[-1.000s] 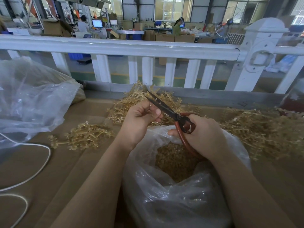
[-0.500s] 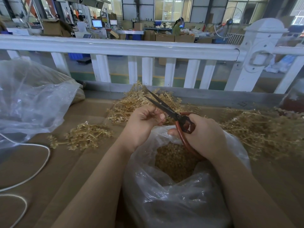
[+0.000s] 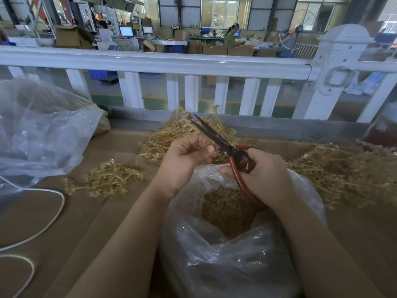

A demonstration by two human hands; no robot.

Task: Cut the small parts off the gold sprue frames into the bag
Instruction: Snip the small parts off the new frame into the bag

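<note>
The scissors have dark matt metal blades and smooth red-brown handles. The bag is thin, crinkly, glossy clear plastic. The sprue frames look like shiny gold plastic, the worktop is matt brown cardboard, and the railing is glossy white.

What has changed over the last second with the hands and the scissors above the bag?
Very little. The left hand crept slightly toward the scissors, its curled fingers working at something too small to make out. The blades went from a little apart to nearly closed. The right hand kept its grip on the red handles. The bag, the cut parts in it and the sprue piles stayed put.
</note>
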